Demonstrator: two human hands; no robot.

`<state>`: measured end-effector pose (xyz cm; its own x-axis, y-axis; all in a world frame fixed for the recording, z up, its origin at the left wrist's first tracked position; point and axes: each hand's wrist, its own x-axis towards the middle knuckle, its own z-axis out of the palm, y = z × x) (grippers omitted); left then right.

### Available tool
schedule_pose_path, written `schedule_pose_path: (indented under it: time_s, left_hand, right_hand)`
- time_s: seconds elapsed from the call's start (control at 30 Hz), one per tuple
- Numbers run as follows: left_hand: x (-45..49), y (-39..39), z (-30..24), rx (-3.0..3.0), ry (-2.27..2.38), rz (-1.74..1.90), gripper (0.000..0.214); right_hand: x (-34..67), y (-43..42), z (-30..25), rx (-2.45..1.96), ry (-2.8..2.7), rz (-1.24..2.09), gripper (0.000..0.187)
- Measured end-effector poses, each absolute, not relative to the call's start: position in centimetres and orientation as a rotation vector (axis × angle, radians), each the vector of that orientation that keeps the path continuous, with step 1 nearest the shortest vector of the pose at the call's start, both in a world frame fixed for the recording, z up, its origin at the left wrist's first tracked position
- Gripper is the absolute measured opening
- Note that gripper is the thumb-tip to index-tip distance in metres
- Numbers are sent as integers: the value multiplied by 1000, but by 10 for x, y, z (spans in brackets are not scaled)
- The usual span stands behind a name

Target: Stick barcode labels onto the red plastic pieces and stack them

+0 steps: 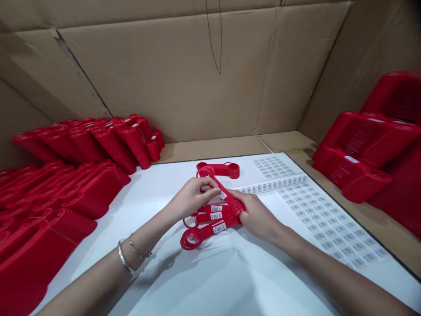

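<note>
My left hand (194,197) pinches the top red plastic handle piece (217,184), fingers pressed on it near a small white barcode label. My right hand (255,213) is closed round one end of a fanned bunch of red handle pieces (207,226), several of them bearing white barcode stickers. One more red handle piece (222,170) lies flat on the white table (184,281) just behind my hands. Sheets of barcode stickers (324,219) lie to the right of my right hand, with a strip of them (272,185) near its fingers.
Long stacks of red plastic pieces (66,175) cover the left side. More red stacks (371,149) stand at the right on cardboard. Brown cardboard walls (197,74) close off the back and sides.
</note>
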<state>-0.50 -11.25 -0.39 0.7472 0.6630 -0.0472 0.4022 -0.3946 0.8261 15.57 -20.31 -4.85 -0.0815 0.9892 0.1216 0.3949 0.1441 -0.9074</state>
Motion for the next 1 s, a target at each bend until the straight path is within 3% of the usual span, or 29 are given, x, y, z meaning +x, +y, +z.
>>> schedule_pose_path:
  time_s: [0.67, 0.87, 1.0]
  left_hand:
    - [-3, -115, -8, 2145, 822, 449, 24]
    - [-4, -122, -17, 2624, 889, 600, 24]
    - [-6, -122, -25, 3012, 912, 741, 37]
  right_hand:
    - [154, -206, -46, -1352, -1580, 929, 62]
    - [153, -206, -45, -1342, -1577, 909, 60]
    - [151, -208, -43, -1295, -1607, 907, 61]
